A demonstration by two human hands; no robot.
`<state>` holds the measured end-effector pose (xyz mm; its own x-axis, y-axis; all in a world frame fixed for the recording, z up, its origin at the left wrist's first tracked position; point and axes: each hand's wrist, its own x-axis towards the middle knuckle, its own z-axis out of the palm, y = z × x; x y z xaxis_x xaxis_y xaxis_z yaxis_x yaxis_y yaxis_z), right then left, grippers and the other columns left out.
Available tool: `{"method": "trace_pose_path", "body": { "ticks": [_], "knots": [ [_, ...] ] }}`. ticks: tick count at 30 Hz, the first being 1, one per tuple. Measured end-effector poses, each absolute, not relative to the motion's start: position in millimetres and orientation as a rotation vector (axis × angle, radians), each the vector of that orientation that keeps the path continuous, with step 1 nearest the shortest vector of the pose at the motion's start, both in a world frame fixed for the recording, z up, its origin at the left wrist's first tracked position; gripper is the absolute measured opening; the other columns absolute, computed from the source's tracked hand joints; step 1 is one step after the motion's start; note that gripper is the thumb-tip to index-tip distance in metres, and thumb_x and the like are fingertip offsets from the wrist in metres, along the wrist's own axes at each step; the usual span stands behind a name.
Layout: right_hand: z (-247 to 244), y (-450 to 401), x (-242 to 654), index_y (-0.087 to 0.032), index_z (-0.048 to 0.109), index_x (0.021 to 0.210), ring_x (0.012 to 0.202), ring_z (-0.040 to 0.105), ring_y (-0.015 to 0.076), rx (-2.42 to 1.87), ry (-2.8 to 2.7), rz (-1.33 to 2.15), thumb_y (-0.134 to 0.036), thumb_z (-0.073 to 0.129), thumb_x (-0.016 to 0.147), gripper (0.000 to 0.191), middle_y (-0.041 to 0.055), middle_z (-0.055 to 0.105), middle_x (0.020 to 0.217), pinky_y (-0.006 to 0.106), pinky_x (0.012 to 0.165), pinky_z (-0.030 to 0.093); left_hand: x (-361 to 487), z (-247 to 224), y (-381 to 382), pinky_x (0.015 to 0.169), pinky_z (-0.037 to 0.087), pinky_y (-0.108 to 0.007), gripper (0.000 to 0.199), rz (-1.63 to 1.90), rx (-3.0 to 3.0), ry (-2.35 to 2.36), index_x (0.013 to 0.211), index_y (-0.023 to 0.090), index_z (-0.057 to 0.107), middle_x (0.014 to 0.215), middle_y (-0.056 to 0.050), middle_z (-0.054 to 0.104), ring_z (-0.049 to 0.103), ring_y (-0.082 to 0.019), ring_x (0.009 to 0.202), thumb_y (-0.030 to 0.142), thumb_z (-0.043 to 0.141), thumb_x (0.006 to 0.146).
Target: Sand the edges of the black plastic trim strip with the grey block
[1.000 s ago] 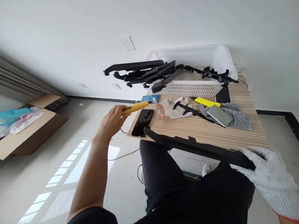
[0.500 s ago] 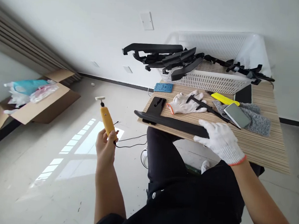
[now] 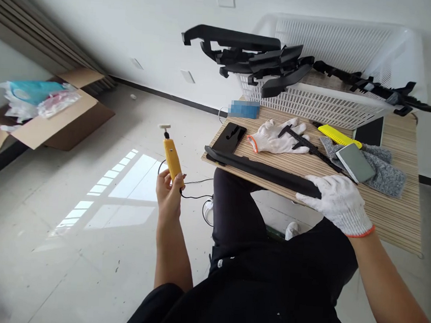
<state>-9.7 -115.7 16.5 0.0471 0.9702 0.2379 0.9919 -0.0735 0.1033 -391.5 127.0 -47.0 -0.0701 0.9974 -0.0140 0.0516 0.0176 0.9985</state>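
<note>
My bare left hand (image 3: pixel 169 192) grips a yellow corded rotary tool (image 3: pixel 172 159) upright over the floor, left of the table. A small pale disc-like head tops its shaft. My right hand (image 3: pixel 340 203), in a white knitted glove with an orange cuff, holds the right end of a long black plastic trim strip (image 3: pixel 261 170). The strip lies along the table's front edge, its left end near a black phone (image 3: pixel 230 138). Behind it are a loose white glove (image 3: pixel 278 137), a black caliper (image 3: pixel 312 151) and a yellow-handled cutter (image 3: pixel 338 135).
A white plastic basket (image 3: pixel 322 107) stands at the table's back, with black plastic parts (image 3: pixel 242 40) jutting over its rim. Grey cloth (image 3: pixel 389 178) and a grey-green flat block (image 3: pixel 355 162) lie on the right. An opened carton (image 3: pixel 61 121) sits on the floor; the tool's cord (image 3: pixel 199 181) trails below.
My left hand and the rotary tool have moved right and slightly up, closer to the table. My right hand and the strip have shifted a little right in the picture as the view moved.
</note>
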Motion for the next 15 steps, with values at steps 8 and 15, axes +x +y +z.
{"method": "trace_pose_path", "body": {
  "ticks": [8,15],
  "knots": [
    [35,-140,-11,-0.029,0.071,0.127,0.094,0.067,0.0206,-1.906,-2.42,-0.315,-0.034,0.058,0.1,0.031,0.0068,0.071,0.129,0.033,0.078,0.046,-384,-45,123,0.061,0.041,-0.024,0.048,1.194,1.215,1.309,0.114,0.023,0.055,0.106,-0.006,0.063,0.066,-0.016,0.095,0.042,0.081,0.078],
    [34,-143,-12,-0.022,0.068,0.132,0.087,0.069,0.021,-2.001,-2.286,-0.263,-0.031,0.051,0.102,0.036,0.0109,0.077,0.107,0.035,0.078,0.05,-388,-50,121,0.063,0.042,-0.025,0.05,1.167,1.199,1.351,0.114,0.023,0.055,0.105,-0.006,0.064,0.065,-0.017,0.094,0.042,0.082,0.076]
  ]
}}
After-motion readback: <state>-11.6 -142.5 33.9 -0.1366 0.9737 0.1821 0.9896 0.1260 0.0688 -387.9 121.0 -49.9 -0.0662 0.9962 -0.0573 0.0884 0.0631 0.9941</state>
